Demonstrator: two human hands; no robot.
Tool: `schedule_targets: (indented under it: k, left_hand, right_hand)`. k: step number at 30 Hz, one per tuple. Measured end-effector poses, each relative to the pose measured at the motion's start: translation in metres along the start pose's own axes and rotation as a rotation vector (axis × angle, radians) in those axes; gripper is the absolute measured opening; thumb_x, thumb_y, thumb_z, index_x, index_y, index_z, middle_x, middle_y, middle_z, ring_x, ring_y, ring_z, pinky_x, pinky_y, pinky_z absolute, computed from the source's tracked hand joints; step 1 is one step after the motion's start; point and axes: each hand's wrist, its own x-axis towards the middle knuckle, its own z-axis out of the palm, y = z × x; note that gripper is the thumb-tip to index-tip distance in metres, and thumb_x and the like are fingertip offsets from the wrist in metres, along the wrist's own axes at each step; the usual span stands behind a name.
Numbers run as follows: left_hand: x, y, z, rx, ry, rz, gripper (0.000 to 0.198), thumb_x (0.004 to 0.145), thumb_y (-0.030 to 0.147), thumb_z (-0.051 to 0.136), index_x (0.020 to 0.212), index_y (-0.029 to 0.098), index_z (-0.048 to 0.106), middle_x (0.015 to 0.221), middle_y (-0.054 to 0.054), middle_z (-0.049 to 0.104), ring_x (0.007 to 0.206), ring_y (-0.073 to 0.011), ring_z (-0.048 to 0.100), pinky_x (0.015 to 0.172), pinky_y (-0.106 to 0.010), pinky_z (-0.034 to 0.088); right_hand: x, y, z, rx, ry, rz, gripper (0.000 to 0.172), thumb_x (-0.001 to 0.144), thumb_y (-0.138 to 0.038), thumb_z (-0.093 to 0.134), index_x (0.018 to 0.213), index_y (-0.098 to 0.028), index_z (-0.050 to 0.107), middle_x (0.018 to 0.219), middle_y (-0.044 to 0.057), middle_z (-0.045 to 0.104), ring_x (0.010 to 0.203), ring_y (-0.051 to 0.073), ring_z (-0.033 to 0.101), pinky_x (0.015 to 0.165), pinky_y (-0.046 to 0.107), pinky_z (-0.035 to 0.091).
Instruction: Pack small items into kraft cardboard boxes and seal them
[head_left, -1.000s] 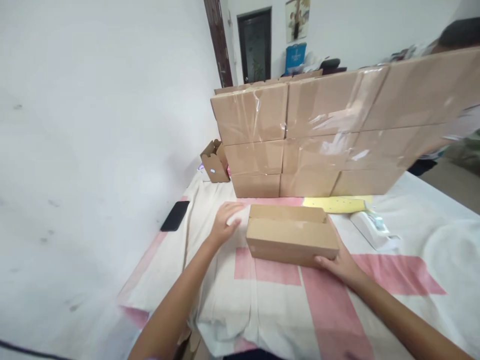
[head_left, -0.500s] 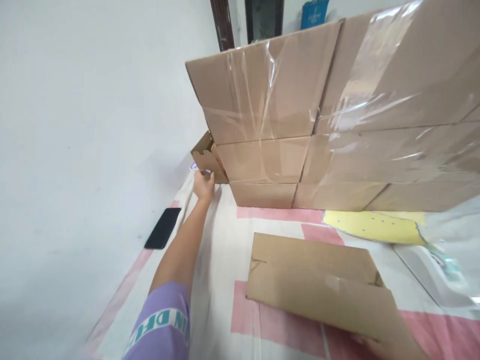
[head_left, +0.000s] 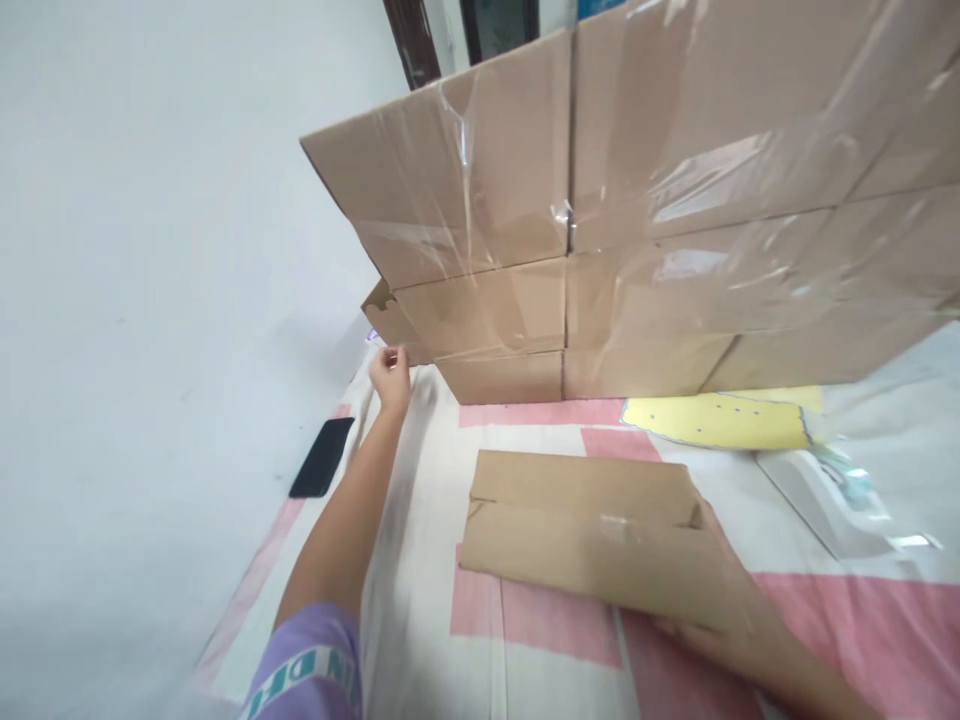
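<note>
Near the wall, my left hand (head_left: 391, 376) has its fingers curled in a pinch; a tiny whitish bit shows at the fingertips, too small to name. Just beyond it, an open small cardboard box (head_left: 391, 322) with a notched edge stands partly hidden behind a large cardboard box. At the lower right, my right hand (head_left: 761, 635) grips the right end of a flat closed cardboard box (head_left: 577, 525), with fingers beneath it and the thumb side at its far corner. That box is held slightly tilted above the pink and white cloth.
The large cardboard box (head_left: 495, 210), covered in clear tape, fills the back. A black phone (head_left: 322, 458) lies by the wall (head_left: 150, 300). On the patterned cloth (head_left: 420, 600) at right sits a white tape dispenser-like object (head_left: 817, 505), near a yellow printed patch (head_left: 712, 420).
My left hand has drawn slightly back from the open small box. The closed box has shifted a little left and away in view, showing more of my right hand. The camera has turned slightly right.
</note>
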Motion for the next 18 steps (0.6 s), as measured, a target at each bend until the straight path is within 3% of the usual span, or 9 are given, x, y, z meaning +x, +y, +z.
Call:
schedule_targets:
  k: [4,6,9,12,15,18]
  left_hand:
    - [-0.044,0.066,-0.029,-0.287,-0.240,0.120,0.033,0.094,0.050,0.058,0.084,0.018,0.060,0.070,0.003,0.057,0.063,-0.0110,0.057,0.067,-0.029,0.052]
    - [-0.073,0.109,-0.044,-0.396,-0.403,0.198,0.033,0.088,0.052,0.065,0.078,0.021,0.059,0.069,0.003,0.058,0.062,-0.0109,0.057,0.068,-0.029,0.051]
    - [-0.122,0.178,-0.062,-0.469,-0.703,0.318,0.028,0.080,0.045,0.077,0.075,0.021,0.064,0.074,-0.002,0.067,0.070,-0.0158,0.063,0.070,-0.032,0.052]
    - [-0.170,0.234,-0.070,-0.453,-1.017,0.653,0.005,0.088,0.027,0.071,0.086,0.022,0.069,0.092,-0.005,0.070,0.085,-0.0172,0.065,0.078,-0.034,0.052]
    - [-0.207,0.268,-0.070,-0.363,-1.043,0.973,0.003,0.089,0.021,0.068,0.090,0.024,0.069,0.096,-0.003,0.065,0.092,-0.0160,0.059,0.087,-0.036,0.049]
    - [-0.231,0.279,-0.070,-0.287,-1.026,1.073,0.007,0.090,0.029,0.068,0.084,0.025,0.069,0.090,-0.002,0.060,0.092,-0.0179,0.054,0.091,-0.038,0.047]
  right_hand:
    - [0.003,-0.007,-0.010,0.169,0.011,-0.071,0.101,0.086,-0.076,0.054,0.165,-0.032,0.010,0.166,0.012,0.026,0.149,0.037,0.035,0.109,0.047,0.049]
    - [0.010,-0.020,-0.019,0.236,0.158,-0.146,0.083,0.092,-0.068,0.053,0.162,-0.034,0.024,0.161,0.012,0.035,0.144,0.035,0.042,0.107,0.048,0.048]
    - [0.019,-0.056,-0.034,0.189,0.375,-0.289,0.048,0.096,-0.043,0.062,0.142,-0.034,0.056,0.133,0.011,0.059,0.121,0.029,0.056,0.096,0.044,0.050]
    - [0.021,-0.099,-0.043,0.129,0.317,-0.392,0.037,0.092,-0.029,0.070,0.129,-0.030,0.066,0.103,0.006,0.068,0.091,0.021,0.062,0.080,0.037,0.051]
    - [0.012,-0.128,-0.041,0.176,0.331,-0.413,0.028,0.088,-0.023,0.074,0.115,-0.025,0.069,0.087,0.001,0.067,0.072,0.015,0.059,0.066,0.030,0.048]
    - [-0.004,-0.143,-0.037,0.235,0.343,-0.374,0.009,0.087,-0.023,0.071,0.096,-0.022,0.068,0.077,-0.001,0.065,0.063,0.011,0.055,0.059,0.026,0.044]
